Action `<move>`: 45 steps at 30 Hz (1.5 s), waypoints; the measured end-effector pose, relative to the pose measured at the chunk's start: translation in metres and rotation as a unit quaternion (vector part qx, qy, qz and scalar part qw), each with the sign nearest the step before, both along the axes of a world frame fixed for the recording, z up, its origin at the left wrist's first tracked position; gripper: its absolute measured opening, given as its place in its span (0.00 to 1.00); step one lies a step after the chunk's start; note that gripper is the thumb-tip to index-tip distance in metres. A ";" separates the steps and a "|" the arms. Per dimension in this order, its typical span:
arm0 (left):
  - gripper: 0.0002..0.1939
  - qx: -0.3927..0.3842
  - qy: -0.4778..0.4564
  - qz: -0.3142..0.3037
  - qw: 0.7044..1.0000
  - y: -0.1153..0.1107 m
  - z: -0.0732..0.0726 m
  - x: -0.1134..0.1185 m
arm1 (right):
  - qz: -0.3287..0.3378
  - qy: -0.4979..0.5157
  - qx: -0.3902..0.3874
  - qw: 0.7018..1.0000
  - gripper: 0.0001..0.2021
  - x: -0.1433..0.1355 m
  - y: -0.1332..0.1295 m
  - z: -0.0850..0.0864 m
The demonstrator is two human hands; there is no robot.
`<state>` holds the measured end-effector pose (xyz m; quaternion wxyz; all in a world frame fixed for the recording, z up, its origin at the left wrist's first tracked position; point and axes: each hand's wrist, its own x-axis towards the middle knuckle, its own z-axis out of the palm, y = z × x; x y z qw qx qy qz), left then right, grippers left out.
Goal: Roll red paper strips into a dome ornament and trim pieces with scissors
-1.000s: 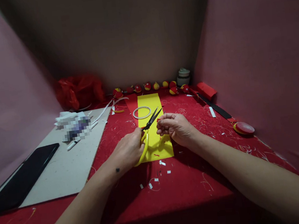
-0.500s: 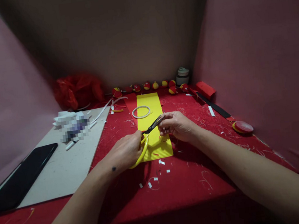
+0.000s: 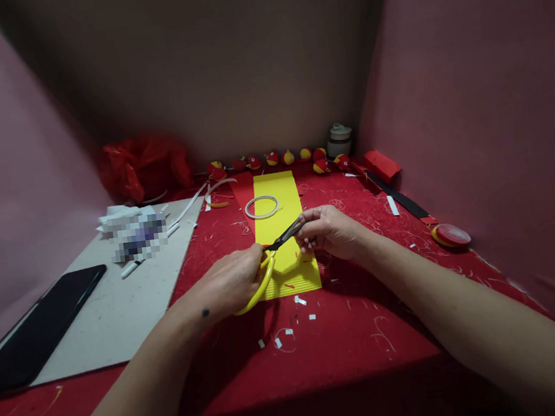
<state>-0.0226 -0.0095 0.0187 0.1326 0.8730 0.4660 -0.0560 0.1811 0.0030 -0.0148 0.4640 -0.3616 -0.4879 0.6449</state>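
Observation:
Yellow-handled scissors are held in my left hand, with their dark blades slanting up to the right. A bit of red shows beside my left fingertips. My right hand is closed in a pinch at the blade tips; whatever lies between its fingers is too small or hidden to name. Both hands hover above a yellow corrugated strip, which carries a few small red scraps. A ring-shaped roll of narrow tape rests on the strip's far half, its loose end pointing right.
Thread and white snippets litter the red cloth. A grey board with a black phone and a white pen is at left. Small red-yellow balls line the back, near a lidded jar. A round tape roll sits right.
My left hand and the scissors' handles have shifted very slightly left. The blade tips stay at my right fingers, and the things on the cloth have not moved.

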 end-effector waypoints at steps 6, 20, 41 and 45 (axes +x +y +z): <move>0.09 -0.018 -0.003 -0.008 1.000 0.001 -0.001 -0.003 | 0.010 -0.021 -0.004 1.000 0.04 0.001 0.001 0.001; 0.09 -0.014 -0.006 -0.016 1.000 0.000 0.001 -0.004 | 0.008 -0.040 -0.005 0.999 0.03 0.002 -0.001 0.003; 0.11 0.009 -0.047 -0.021 0.999 0.007 0.002 -0.008 | -0.028 -0.042 -0.038 0.998 0.05 -0.001 -0.002 0.004; 0.09 0.008 -0.176 0.031 0.984 0.011 -0.004 -0.010 | -0.041 -0.034 -0.011 0.999 0.07 -0.001 -0.003 0.004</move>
